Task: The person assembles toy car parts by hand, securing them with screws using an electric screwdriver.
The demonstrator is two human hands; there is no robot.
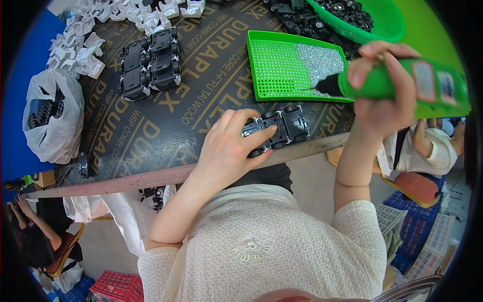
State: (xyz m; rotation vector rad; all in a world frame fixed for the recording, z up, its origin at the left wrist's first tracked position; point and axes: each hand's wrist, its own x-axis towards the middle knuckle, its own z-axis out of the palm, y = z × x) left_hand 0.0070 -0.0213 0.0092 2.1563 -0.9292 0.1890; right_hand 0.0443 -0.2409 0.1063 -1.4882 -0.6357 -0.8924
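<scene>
your cream knit top (261, 246) fills the bottom of the view, right under the cam. just past it, at the near edge of the dark board table (151, 126), your left hand (226, 148) lies over a black toy car base (279, 128) w/ the wheels up. fingers are curled round its near end, pinning it flat on the board.

your right hand (380, 88) is closed tight round a green power screwdriver (402, 83). its black tip points left and sits over the green tray (274, 68), by the pile of small silver screws (319, 60). it's not touching the car yet.

looks like this car is waiting for its screws, so it's prob. only just begun. four more black car bases (150, 63) sit in a neat group further back, maybe done, can't tell. lots of white parts (80, 45) and black parts in the green basket (387, 22) are left, so plenty to go. a white bag (53, 118) of black bits sits at the left.
</scene>
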